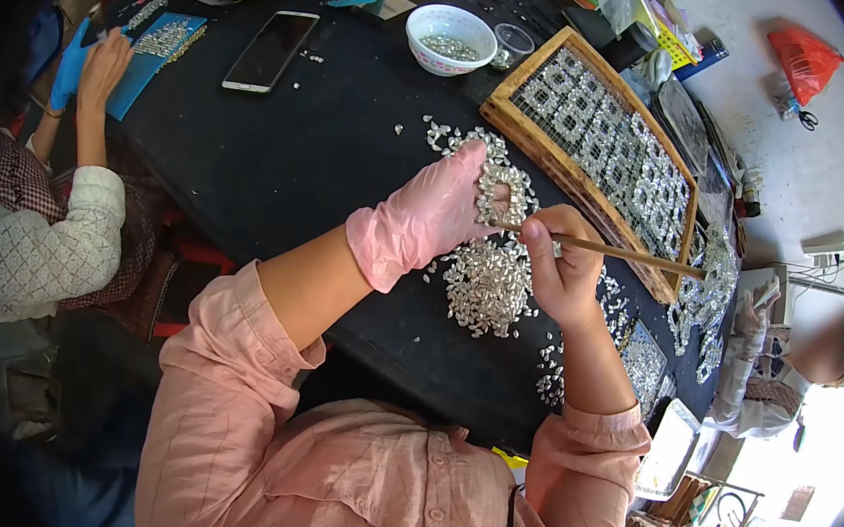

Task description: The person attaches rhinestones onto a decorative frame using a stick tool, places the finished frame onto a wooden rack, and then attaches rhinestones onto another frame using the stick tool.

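My left hand (427, 209), in a thin pink glove, is closed on a small rectangular ornament (517, 184) with silvery stones around an open middle. In my bare right hand (564, 266) a thin brown stick (634, 254) is pinched between thumb and fingers. The stick's tip meets the ornament's lower edge; whether it touches a stone there is too small to tell. Just below both hands lies a heap of loose silvery drop-shaped stones (488, 294). More of these stones are scattered behind the left hand.
A wooden-framed tray (516, 111) bearing rows of similar ornaments stands at right. Further back are a white bowl (452, 37) with stones, a small clear cup (514, 41) and a phone (272, 50). At left a co-worker's hands (103, 65) work over a blue board (142, 83).
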Motion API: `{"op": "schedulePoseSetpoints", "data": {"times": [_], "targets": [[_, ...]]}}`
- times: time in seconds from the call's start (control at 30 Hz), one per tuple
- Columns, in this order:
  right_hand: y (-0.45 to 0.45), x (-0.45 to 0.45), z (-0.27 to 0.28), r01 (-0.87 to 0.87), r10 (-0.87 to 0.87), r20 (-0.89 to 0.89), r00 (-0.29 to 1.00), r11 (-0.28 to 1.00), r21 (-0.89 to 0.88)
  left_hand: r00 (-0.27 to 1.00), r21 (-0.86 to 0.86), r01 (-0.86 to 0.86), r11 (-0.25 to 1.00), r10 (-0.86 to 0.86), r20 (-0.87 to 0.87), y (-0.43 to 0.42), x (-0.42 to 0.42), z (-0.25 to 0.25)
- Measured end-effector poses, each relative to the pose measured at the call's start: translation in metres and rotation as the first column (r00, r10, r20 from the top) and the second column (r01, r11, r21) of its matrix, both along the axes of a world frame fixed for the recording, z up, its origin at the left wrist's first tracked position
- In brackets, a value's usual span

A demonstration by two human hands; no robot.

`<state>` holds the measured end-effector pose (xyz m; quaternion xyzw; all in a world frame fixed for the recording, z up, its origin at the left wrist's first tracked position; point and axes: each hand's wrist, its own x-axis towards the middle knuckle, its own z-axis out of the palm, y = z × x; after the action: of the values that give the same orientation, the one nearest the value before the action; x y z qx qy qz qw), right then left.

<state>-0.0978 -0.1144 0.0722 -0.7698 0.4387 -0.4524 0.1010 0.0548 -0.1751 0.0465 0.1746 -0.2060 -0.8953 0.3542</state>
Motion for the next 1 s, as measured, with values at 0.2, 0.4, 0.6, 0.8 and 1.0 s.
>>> {"op": "schedulePoseSetpoints", "data": {"times": [0.2, 0.4, 0.6, 0.8, 1.0], "targets": [[-0.003, 0.001, -0.002, 0.052, -0.085, 0.167, 0.982, 0.980, 0.195, 0.999, -0.015, 0.034, 0.999, -0.035, -0.033, -0.003, -0.001, -0.008], [-0.023, -0.007, 0.001, -0.047, -0.272, 0.672, 0.689, 0.908, 0.416, 0.995, 0.020, -0.099, 0.995, 0.099, 0.000, -0.005, 0.002, 0.001], [-0.019, -0.016, -0.015, 0.039, -0.248, 0.447, 0.860, 0.903, 0.427, 0.956, 0.121, -0.266, 0.956, 0.278, -0.091, -0.024, 0.021, 0.004], [-0.016, -0.012, -0.029, 0.210, -0.277, 0.157, 0.948, 0.916, 0.342, 0.954, 0.170, -0.268, 0.948, 0.286, -0.093, -0.023, 0.022, 0.006], [-0.012, -0.017, -0.028, 0.152, -0.192, 0.106, 0.976, 0.941, 0.303, 0.963, 0.134, -0.233, 0.963, 0.247, -0.104, -0.022, 0.020, -0.001]]}}
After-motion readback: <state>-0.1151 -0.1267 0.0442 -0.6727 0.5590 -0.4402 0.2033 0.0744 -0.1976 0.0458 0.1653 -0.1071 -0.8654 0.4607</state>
